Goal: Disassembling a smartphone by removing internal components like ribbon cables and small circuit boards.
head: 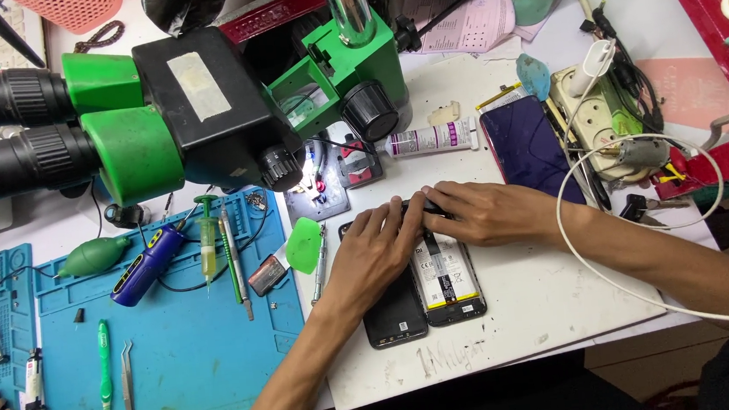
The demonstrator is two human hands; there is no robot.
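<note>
both hands meet over an opened black smartphone with its battery exposed (447, 281), which lies on a white work board (523, 314) on the bench, just beside a black back cover (394, 312) on its left. the left hand (375, 252) rests flat across the cover and the phone's upper part, its fingers (409, 214) stretched out and pressing at the phone's top edge, gripping nothing that can be seen. the right hand (488, 212) comes in from the right, its fingers (436, 197) closed down on the same top edge, touching those of the left. a green and black stereo microscope (172, 116) hangs over the bench above them. a blue silicone repair mat (184, 353) with tweezers lies to the left.
</note>
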